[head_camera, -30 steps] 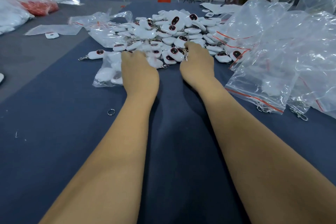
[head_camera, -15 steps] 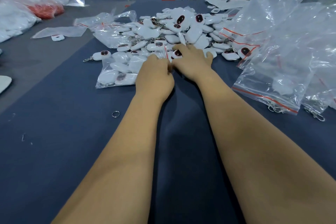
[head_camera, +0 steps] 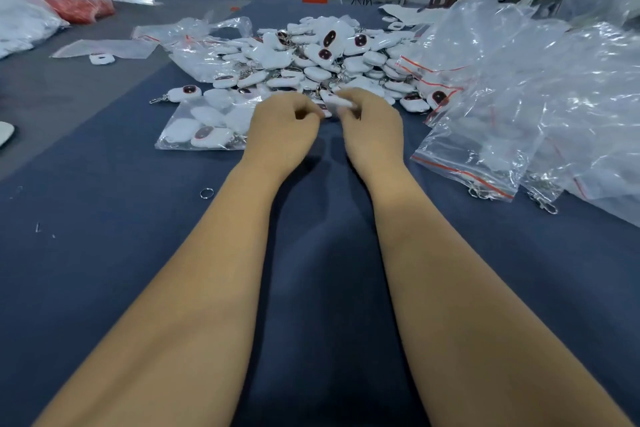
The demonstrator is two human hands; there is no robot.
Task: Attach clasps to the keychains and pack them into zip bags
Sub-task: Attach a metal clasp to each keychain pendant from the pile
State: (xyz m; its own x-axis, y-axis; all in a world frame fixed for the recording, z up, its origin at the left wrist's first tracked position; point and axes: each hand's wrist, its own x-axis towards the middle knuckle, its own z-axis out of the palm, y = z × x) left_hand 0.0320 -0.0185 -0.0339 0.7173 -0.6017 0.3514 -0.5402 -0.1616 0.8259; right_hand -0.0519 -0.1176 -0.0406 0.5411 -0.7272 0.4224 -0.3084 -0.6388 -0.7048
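Your hands meet at the near edge of the keychain pile [head_camera: 322, 59] on the blue tabletop [head_camera: 104, 253]. Your right hand [head_camera: 372, 125] pinches a white keychain [head_camera: 337, 101], its long axis running across toward your left hand [head_camera: 284, 125], whose fingers are curled; what they hold is hidden. Empty zip bags [head_camera: 491, 121] lie just to your right, nearer the right hand.

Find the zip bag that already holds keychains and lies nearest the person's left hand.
It is the flat bag just left of the left hand, with several white keychains inside; the bags heaped on the right look mostly empty.
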